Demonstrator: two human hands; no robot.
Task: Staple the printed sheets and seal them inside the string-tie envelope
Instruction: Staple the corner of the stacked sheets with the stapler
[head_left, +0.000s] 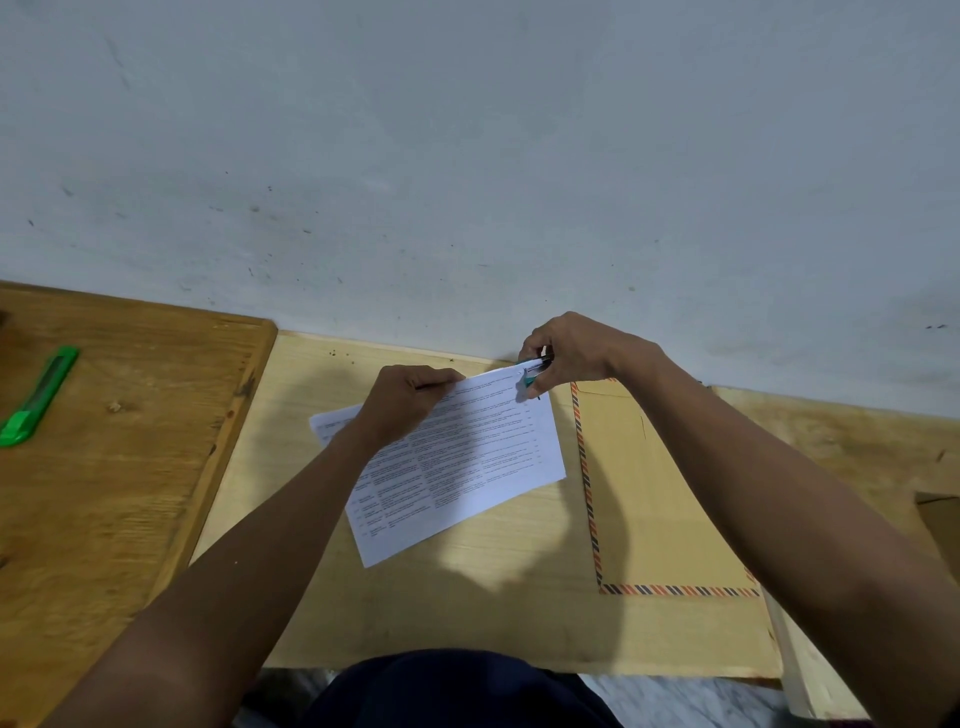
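The printed sheets (467, 457) lie tilted on the pale wooden desk (467, 613), covered in small text. My left hand (405, 400) pinches their far edge near the middle. My right hand (576, 351) grips a small green stapler (532, 370) that is clamped over the sheets' far right corner. To the right lies the tan envelope (660, 493) with an orange-and-navy striped border, flat on the desk and partly under my right forearm. Its string tie is not visible.
A darker wooden board (119, 457) adjoins the desk on the left, with a green utility knife (39, 397) on it. A grey wall (467, 182) rises right behind the desk. A brown cardboard piece (940, 519) sits at the far right edge.
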